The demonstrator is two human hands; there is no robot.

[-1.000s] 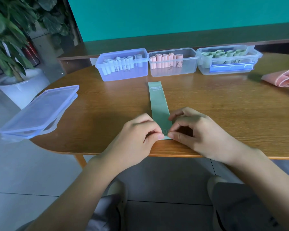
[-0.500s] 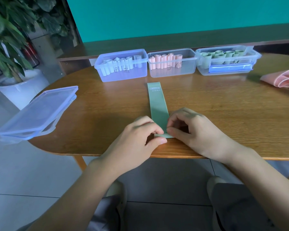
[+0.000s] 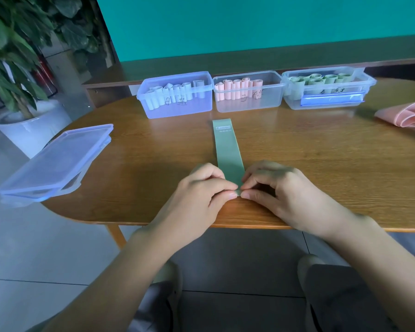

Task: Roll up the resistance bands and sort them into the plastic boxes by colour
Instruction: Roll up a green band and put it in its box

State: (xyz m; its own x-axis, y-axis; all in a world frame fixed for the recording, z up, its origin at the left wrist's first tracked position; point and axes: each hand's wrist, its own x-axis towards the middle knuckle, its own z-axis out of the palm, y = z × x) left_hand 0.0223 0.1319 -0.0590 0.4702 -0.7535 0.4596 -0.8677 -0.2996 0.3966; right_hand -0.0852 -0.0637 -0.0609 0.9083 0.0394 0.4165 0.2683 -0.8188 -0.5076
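Observation:
A green resistance band [image 3: 227,149] lies flat on the wooden table [image 3: 321,164], running away from me. My left hand [image 3: 201,195] and my right hand [image 3: 280,190] pinch its near end, which is curled into a small roll between my fingertips. Three plastic boxes stand in a row at the back. The left box [image 3: 175,109] holds pale blue-white rolls, the middle box [image 3: 248,103] holds pink rolls, and the right box [image 3: 328,101] holds green rolls.
Stacked box lids [image 3: 55,164] overhang the table's left edge. Loose pink bands [image 3: 405,115] lie at the right edge. A potted plant [image 3: 17,75] in a white pot stands on the floor at the left. The table's front edge is just under my wrists.
My fingertips have rolled the band's near end a little further from me, so the flat part looks slightly shorter. Both hands stayed at the near end.

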